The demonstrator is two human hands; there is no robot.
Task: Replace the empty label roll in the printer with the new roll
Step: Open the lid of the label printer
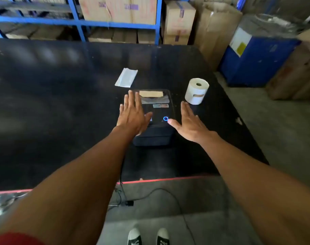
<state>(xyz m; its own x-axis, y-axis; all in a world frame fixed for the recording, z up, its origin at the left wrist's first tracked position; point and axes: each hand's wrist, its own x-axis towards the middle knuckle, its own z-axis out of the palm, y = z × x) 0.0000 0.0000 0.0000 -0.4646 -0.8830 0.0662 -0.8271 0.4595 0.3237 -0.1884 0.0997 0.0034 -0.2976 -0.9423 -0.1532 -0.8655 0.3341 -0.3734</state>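
A black label printer (155, 119) sits on the dark counter (53, 103), near its right half, with its lid closed. A strip of brown tape (151, 93) lies across the far part of the lid, and a blue ring light (165, 118) glows on the near right of the top.

The left hand (133, 115) lies flat over the printer's left side, fingers stretched out and pointing to the far edge; its grip is wide and holds nothing. The right hand (189, 122) hangs just beside the printer's right edge, fingers straight and spread, thumb tip close to the blue ring; its grip is also wide and empty. Whether it touches the printer cannot be told.

The new label roll (196, 91), white, stands on end on the counter to the right of the printer and a little farther, just beyond the right fingertips and apart from them. A flat white wrapper (126, 77) lies farther away, beyond the printer's left corner. A black cable (168, 195) runs over the floor on the near side.
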